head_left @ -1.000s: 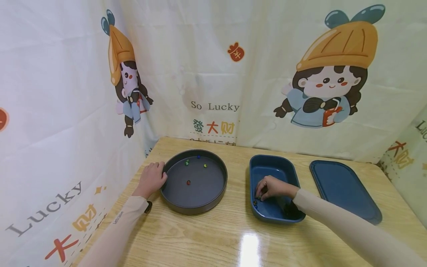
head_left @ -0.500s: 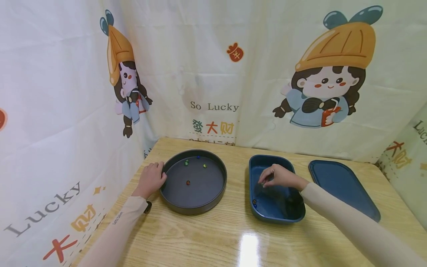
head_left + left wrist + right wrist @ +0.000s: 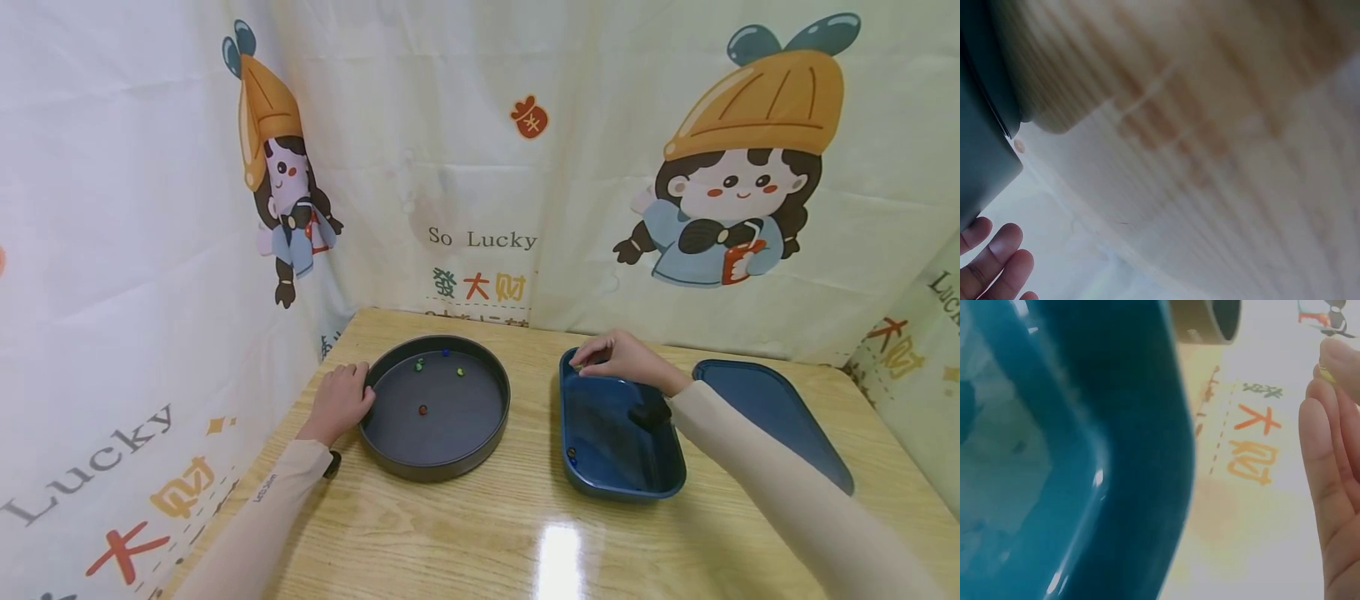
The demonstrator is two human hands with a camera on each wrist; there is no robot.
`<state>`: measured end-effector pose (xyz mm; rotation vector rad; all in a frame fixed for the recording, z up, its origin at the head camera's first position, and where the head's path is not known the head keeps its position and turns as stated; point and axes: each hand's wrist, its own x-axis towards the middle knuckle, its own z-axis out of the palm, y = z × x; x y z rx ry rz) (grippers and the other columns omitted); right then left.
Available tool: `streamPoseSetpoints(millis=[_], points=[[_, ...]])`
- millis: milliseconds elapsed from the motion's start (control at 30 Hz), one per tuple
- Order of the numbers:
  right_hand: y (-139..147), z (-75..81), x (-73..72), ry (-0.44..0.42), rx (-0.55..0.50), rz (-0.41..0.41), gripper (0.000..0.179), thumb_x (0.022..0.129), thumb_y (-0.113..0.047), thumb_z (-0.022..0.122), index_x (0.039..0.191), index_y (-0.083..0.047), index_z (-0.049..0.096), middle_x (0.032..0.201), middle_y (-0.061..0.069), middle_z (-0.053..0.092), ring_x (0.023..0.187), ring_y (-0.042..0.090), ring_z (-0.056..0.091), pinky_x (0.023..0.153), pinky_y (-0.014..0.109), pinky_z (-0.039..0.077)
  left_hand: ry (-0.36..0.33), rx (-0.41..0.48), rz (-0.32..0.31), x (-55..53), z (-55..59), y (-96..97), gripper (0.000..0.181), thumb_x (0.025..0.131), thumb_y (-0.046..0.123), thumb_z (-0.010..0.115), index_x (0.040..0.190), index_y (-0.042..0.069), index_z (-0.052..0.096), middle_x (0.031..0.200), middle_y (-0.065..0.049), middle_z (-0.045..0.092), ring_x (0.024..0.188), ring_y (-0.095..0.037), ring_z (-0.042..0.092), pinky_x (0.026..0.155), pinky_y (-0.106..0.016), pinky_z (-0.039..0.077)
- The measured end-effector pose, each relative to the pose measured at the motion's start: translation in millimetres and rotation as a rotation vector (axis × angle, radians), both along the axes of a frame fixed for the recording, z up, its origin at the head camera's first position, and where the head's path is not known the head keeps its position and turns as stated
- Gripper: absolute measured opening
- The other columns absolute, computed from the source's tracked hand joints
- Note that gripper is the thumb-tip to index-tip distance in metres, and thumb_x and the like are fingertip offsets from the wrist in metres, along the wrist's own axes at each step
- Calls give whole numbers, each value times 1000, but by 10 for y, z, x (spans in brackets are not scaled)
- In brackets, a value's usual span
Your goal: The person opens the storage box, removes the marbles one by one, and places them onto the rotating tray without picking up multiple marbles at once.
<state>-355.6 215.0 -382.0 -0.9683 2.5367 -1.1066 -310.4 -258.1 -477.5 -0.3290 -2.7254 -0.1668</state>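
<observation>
My right hand (image 3: 618, 357) pinches a small yellowish marble (image 3: 1327, 375) between thumb and fingertips, above the far left corner of a deep blue rectangular container (image 3: 622, 454). Two dark marbles (image 3: 572, 455) lie against that container's left wall. My left hand (image 3: 341, 406) rests at the left rim of a round dark grey pan (image 3: 457, 433); its fingers look loose in the left wrist view, and the thumb is hidden there. Inside the pan lie a green marble (image 3: 419, 365), a blue marble (image 3: 446, 352), a yellow-green marble (image 3: 461, 372) and a reddish-brown marble (image 3: 423, 410).
A flat blue lid (image 3: 772, 417) lies right of the container on the wooden table (image 3: 450, 533). A printed curtain (image 3: 465, 150) hangs behind the table and along its sides. Bare wood shows between the pan and the container.
My right hand has lifted a marble from the container's floor, moving away from me to above its far left corner. The left hand and the pan have stayed put.
</observation>
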Motion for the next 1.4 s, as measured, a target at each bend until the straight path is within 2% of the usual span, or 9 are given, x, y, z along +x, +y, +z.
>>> streamPoseSetpoints(millis=[167, 400, 633, 833, 1033, 1233, 1400], points=[[-186, 32, -90, 18, -2, -29, 22, 83, -18, 70, 101, -5, 73, 100, 11, 72, 82, 7, 66, 77, 20, 52, 4, -33, -2, -1, 28, -1, 18, 84, 13, 58, 95, 0, 54, 81, -17, 57, 73, -34, 52, 72, -49, 43], [-501, 54, -193, -3, -35, -32, 20, 82, -16, 71, 100, -8, 73, 100, 11, 72, 86, 14, 69, 79, 27, 55, 62, -143, -14, 6, 113, -15, 20, 82, 14, 62, 93, -1, 56, 80, -18, 58, 72, -35, 52, 69, -48, 41], [-878, 23, -288, -30, -90, -9, 17, 83, -10, 69, 99, -5, 73, 101, 14, 71, 91, 22, 68, 80, 30, 55, 48, -169, 17, -18, 109, -35, 21, 82, 15, 60, 97, 0, 59, 87, -20, 61, 80, -37, 55, 76, -50, 42], [-1254, -73, -347, -38, -91, 8, 19, 83, -10, 70, 100, -4, 72, 100, 11, 71, 87, 17, 68, 80, 28, 54, 93, -161, 21, -26, 78, -19, 17, 80, 14, 60, 91, 1, 61, 83, -18, 61, 76, -35, 54, 74, -50, 43], [-1611, -166, -372, -76, -60, 19, 19, 83, -10, 70, 100, -4, 72, 98, 9, 72, 81, 11, 67, 73, 25, 54, 87, -138, 23, -33, 51, -7, 17, 80, 13, 60, 93, 1, 61, 83, -18, 61, 75, -35, 55, 73, -50, 43], [-1934, -280, -376, -88, -47, 28, 20, 80, -7, 72, 99, 0, 72, 93, 9, 73, 79, 10, 69, 70, 22, 53, 107, -121, 14, -14, 45, -6, 17, 79, 11, 61, 93, 1, 61, 82, -18, 60, 75, -36, 56, 72, -50, 44], [-2113, -441, -398, -73, -27, 69, 19, 79, -4, 72, 96, 3, 72, 90, 12, 74, 77, 14, 69, 65, 26, 54, 122, -111, 12, 6, 45, 3, 15, 78, 10, 61, 91, 1, 61, 80, -18, 60, 73, -35, 55, 71, -49, 45]])
